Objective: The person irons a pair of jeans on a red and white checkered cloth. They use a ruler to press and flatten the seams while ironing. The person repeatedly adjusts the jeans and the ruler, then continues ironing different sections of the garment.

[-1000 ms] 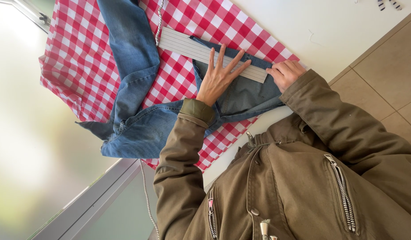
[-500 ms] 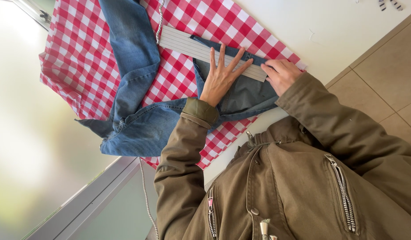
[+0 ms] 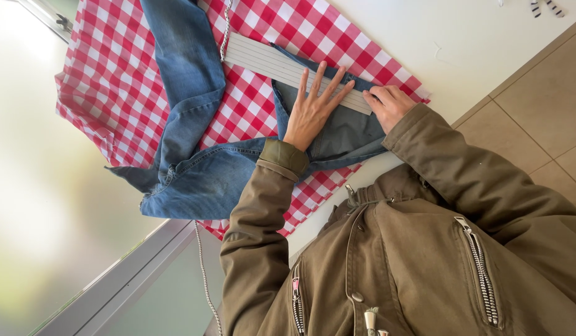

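Left hand [image 3: 314, 106] lies flat, fingers spread wide, palm pressed on a folded grey-blue section of the denim jeans [image 3: 194, 143]; it grips nothing. Its fingertips reach onto a pale ribbed board [image 3: 281, 65] lying across the fabric. Right hand [image 3: 387, 106] rests curled at the board's near end, fingers bent down onto board and denim; whether it pinches the fabric cannot be told. Jeans sprawl over a red-and-white checked tablecloth [image 3: 107, 81]. Person wears an olive zip jacket [image 3: 412, 249].
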